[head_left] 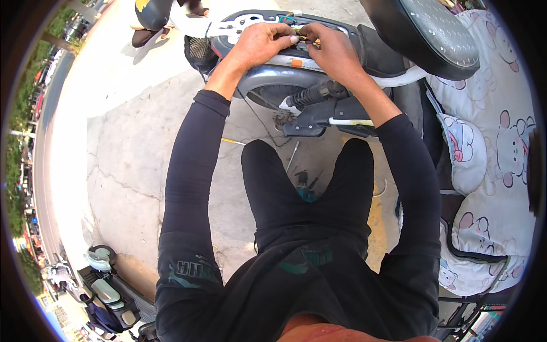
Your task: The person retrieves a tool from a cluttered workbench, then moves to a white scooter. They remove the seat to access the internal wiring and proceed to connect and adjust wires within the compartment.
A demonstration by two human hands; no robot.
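Thin yellow and dark wires (306, 39) run between my two hands, over the opened rear of an electric scooter. My left hand (261, 45) is closed, its thumb and forefinger pinching the wires from the left. Close against it on the right, my right hand (335, 50) is also closed on the wires, fingertips bent down. Which strand each hand holds is partly hidden by the fingers. Just beyond them lies a green wire (288, 19) with a white connector (297, 12). Below my hands are the scooter's rear wheel (273, 94) and black shock absorber (317, 94).
The raised black seat (436, 37) hangs at upper right. Farther right is a pale quilted cover (507, 148) with cartoon prints. A long thin tool (293, 154) and a teal-and-black tool (307, 192) lie between my legs. Another scooter (108, 290) stands at lower left.
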